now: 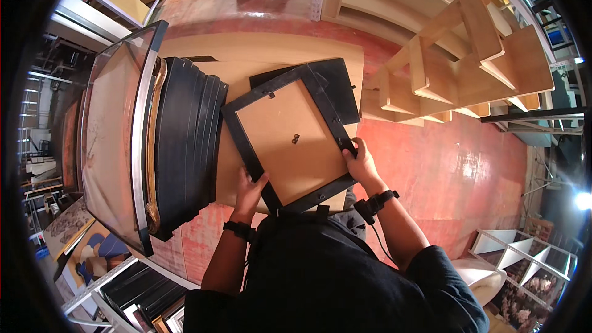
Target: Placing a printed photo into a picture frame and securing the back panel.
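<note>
A black picture frame [242,122] with a tan backing board [285,142] is tilted in front of me. A small dark piece of hardware [295,139] is at the middle of the board, and small dark clips sit along the frame's edges. My left hand [250,192] grips the frame's near left side, thumb on top. At its right side, my right hand [362,163] is closed around the edge. Partly covered by this frame, another flat black piece [339,86] lies on a large tan board [277,44].
Several black frames [191,135] stand in a row on the left, beside a large glazed frame [114,135]. A wooden shelf unit [456,86] is at the far right. Red floor [456,166] shows around the board. A white rack [524,259] stands near right.
</note>
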Tool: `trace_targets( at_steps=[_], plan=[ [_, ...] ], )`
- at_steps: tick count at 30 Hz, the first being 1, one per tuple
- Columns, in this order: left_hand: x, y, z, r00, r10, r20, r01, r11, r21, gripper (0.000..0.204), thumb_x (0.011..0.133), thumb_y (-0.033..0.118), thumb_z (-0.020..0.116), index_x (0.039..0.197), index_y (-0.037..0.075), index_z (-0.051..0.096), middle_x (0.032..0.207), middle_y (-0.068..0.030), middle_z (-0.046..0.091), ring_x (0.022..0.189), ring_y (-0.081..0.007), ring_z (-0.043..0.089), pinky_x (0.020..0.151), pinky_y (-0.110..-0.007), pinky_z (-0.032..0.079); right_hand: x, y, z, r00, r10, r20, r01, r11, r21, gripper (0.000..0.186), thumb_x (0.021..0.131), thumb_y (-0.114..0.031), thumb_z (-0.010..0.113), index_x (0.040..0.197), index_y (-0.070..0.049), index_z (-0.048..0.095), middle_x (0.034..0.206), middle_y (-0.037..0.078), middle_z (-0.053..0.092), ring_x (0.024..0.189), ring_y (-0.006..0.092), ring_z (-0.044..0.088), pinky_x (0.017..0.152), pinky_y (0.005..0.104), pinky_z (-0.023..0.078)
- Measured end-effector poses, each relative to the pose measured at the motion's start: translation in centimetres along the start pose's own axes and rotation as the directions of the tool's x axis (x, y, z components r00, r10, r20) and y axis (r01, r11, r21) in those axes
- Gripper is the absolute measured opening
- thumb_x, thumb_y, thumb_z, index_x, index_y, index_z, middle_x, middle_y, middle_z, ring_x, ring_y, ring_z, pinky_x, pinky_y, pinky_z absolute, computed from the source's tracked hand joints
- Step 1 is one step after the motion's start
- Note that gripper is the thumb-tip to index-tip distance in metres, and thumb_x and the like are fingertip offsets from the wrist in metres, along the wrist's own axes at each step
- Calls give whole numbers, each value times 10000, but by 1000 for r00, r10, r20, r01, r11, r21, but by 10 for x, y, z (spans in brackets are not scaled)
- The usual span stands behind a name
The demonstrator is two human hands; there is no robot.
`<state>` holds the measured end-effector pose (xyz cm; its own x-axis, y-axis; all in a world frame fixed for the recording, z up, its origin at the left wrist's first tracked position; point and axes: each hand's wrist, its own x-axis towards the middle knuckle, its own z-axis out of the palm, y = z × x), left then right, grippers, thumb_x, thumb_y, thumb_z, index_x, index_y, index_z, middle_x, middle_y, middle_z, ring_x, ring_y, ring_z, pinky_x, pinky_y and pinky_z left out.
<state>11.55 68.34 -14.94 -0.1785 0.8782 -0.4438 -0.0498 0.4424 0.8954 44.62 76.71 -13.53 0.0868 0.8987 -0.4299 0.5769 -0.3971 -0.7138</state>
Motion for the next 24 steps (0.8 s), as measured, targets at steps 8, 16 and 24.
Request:
trace_targets(
  at_steps=[8,16,24],
  plan=[
    [-14,18,19,989,-117,-92,88,959,-271,669,880,-30,714,1443,1,353,1354,-123,533,1218,-234,548,1058,-371,455,16,7,-22,994,-9,107,1,997,71,482,946,-418,659,1231,-36,589,824,210,683,844,313,698,792,412,544],
    [-5,-3,15,998,9,-62,-19,986,-163,693,872,-23,728,1456,-11,355,1364,-129,524,1252,-234,519,1067,-370,442,129,23,-26,997,62,-37,-64,997,-47,691,882,-557,682,1220,40,600,1041,264,708,1044,406,681,906,460,529],
    [-8,-8,6,992,-28,-122,25,999,-27,690,873,104,772,1426,-45,389,1335,-157,558,1211,-255,551,1056,-356,439,121,-9,-28,989,-63,-132,35,978,-207,292,892,-290,731,1003,-25,679,957,179,725,924,339,693,849,413,529]
  ],
)
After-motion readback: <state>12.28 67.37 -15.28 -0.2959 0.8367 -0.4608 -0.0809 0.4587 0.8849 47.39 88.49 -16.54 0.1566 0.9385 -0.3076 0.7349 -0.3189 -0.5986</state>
